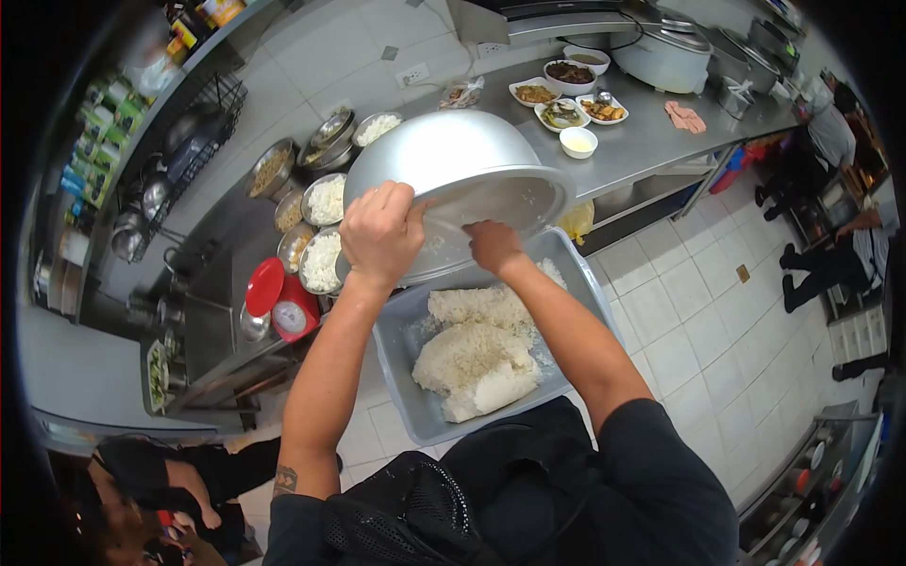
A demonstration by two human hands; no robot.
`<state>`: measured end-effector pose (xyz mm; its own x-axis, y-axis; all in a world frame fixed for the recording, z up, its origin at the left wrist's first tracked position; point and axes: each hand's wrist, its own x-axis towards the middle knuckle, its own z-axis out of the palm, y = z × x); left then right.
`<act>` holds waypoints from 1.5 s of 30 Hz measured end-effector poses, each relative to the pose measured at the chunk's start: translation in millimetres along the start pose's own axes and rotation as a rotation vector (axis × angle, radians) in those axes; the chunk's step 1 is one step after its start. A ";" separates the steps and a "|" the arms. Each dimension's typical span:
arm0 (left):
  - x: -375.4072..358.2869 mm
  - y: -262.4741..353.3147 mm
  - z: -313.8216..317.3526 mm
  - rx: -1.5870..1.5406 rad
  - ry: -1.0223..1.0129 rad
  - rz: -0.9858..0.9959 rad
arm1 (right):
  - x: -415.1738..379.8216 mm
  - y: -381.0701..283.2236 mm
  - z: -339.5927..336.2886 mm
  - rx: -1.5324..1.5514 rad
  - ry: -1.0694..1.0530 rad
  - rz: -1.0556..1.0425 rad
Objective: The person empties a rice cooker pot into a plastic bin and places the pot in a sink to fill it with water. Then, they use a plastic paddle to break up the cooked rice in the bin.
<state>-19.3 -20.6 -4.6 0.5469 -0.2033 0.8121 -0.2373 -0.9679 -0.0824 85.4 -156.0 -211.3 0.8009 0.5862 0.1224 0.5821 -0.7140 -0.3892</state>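
A large silver metal pot point(444, 151) is tipped over a grey plastic tub point(401, 401), its mouth facing down toward me. My left hand point(385, 231) is closed around the pot's rim on the left side. My right hand point(495, 247) reaches into the pot's mouth, with a finger stretched toward the inner wall; its other fingers are partly hidden. Bits of white rice cling inside the pot. In the tub below lies cooked rice point(477, 354) in large packed clumps.
Metal bowls of rice point(326, 200) and a red kitchen scale point(293, 316) stand on the left counter. Several dishes of food point(563, 113), a pink cloth point(684, 117) and a large cooker point(663, 61) sit on the back counter. Other people point(840, 255) stand at right and lower left.
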 end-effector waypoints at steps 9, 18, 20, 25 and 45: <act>-6.7 -4.7 -4.0 0.004 -0.041 -0.029 | -106.3 -40.9 -32.6 -0.119 -0.358 -0.097; 3.5 5.1 2.1 0.021 -0.042 -0.019 | -67.1 -39.1 10.5 0.062 -0.064 -0.087; 2.7 3.1 0.1 0.020 -0.027 -0.027 | -126.2 -21.4 -1.7 0.031 -0.175 -0.077; -5.5 -4.5 -4.6 0.022 -0.024 -0.081 | -249.3 39.5 -5.9 0.107 -0.356 0.198; -36.0 2.8 -39.9 -0.283 -0.322 -0.127 | -352.3 -55.5 69.9 1.751 0.261 1.193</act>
<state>-71.8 -10.1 -11.0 0.7970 -0.1647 0.5810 -0.3385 -0.9186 0.2040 -238.9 -296.1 -296.6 0.6786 0.0748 -0.7307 -0.6652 0.4843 -0.5683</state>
